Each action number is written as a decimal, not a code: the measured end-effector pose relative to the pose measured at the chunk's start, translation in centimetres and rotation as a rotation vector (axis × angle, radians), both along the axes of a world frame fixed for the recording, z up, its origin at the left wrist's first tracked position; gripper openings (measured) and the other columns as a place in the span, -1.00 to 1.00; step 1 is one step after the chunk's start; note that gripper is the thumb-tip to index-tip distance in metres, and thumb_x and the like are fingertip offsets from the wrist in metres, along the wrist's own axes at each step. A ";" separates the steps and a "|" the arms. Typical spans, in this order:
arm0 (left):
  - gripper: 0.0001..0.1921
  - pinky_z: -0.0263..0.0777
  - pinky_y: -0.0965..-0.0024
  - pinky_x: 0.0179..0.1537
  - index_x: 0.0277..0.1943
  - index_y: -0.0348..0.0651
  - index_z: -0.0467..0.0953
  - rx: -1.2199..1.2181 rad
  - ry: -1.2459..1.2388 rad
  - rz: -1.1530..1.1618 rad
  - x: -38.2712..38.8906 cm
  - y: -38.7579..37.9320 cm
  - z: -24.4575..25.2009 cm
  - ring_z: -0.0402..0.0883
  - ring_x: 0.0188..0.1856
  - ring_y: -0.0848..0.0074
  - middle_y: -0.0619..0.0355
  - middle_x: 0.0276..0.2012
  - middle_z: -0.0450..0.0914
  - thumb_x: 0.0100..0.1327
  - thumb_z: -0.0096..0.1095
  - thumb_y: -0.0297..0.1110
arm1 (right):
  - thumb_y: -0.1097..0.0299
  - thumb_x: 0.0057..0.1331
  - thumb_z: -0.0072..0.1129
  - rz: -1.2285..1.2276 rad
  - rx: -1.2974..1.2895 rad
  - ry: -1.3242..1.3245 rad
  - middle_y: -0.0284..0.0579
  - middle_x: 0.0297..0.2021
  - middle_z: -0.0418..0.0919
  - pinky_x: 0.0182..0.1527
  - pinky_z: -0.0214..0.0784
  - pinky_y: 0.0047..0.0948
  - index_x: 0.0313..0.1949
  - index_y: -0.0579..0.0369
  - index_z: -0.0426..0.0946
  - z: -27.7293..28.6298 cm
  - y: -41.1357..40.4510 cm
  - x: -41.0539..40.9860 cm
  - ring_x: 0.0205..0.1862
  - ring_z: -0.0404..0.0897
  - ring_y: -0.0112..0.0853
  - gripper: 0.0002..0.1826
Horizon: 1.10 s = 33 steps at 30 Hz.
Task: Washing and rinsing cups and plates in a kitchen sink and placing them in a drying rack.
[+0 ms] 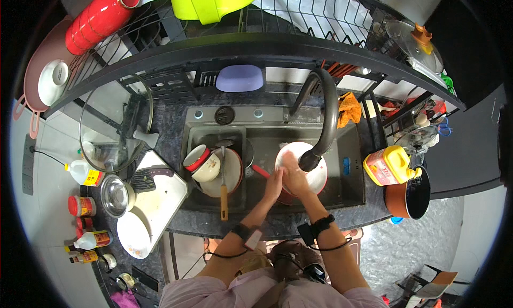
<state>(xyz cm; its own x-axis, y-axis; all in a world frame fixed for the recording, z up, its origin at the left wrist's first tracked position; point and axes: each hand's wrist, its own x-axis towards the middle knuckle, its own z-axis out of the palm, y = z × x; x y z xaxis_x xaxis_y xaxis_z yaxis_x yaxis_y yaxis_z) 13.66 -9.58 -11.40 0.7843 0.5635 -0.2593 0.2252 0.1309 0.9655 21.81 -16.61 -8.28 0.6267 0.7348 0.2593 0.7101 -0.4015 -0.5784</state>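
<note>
A white bowl or dish with a red rim (pixel 318 179) lies in the large sink basin (pixel 344 147) beneath the dark faucet (pixel 331 107). My right hand (pixel 295 177) is over its inside, fingers partly blurred. Against it, at the dish's left edge, is my left hand (pixel 275 183); whether it grips the rim cannot be told. A red handle (pixel 260 171) lies just left of that hand. In the smaller left basin, a red-and-white bowl (pixel 196 157) and a cream bowl (pixel 207 168) rest on a larger dish (pixel 236 167), with a wooden-handled utensil (pixel 223 200) across it.
Left of the sink are a white cutting board (pixel 160 204) with a knife (pixel 150 177), a metal bowl (pixel 114 196) and a glass lid (pixel 116 123). A yellow jug (pixel 390 163) and an orange-brown pot (pixel 400 198) stand at right. A dish rack (pixel 260 47) spans the top.
</note>
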 end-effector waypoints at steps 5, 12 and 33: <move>-0.40 0.17 0.38 0.06 0.06 -0.41 0.29 -0.007 -0.083 0.129 0.5 1.0 -0.8 0.34 0.08 0.24 -0.16 0.00 0.40 0.32 -0.34 0.07 | 0.39 0.28 -0.19 0.419 0.025 0.387 0.04 0.13 0.25 0.23 -0.09 -0.18 0.13 0.19 0.23 0.9 -2.9 -0.2 0.24 0.13 -0.22 -0.58; -0.44 0.27 0.37 -0.13 -0.11 -0.47 0.39 0.073 0.084 0.218 -1.4 3.2 -2.5 0.47 -0.17 0.33 -0.09 -0.24 0.51 0.30 -0.24 0.01 | 0.26 0.19 -0.04 0.218 -0.378 -0.326 -0.06 0.06 0.33 0.22 -0.07 -0.10 -0.03 0.06 0.39 1.1 -6.6 1.4 0.18 0.21 -0.25 -0.64; -0.35 0.27 0.35 -0.09 0.01 -0.48 0.30 -0.085 0.098 0.161 -1.4 3.2 -0.9 0.44 -0.10 0.34 -0.05 -0.14 0.48 0.29 -0.29 0.11 | 0.16 0.27 -0.22 0.204 -0.547 -0.317 -0.05 0.05 0.34 0.22 -0.06 -0.16 0.07 0.03 0.29 2.0 -6.6 2.5 0.18 0.21 -0.23 -0.58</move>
<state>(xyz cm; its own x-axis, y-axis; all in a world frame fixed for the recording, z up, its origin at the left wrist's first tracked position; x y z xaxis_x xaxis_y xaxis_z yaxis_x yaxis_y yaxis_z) 12.23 -6.38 -12.33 0.6550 0.6523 -0.3814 0.2869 0.2523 0.9241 24.28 -23.17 -6.29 0.4160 0.9086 -0.0357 0.9052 -0.4176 -0.0795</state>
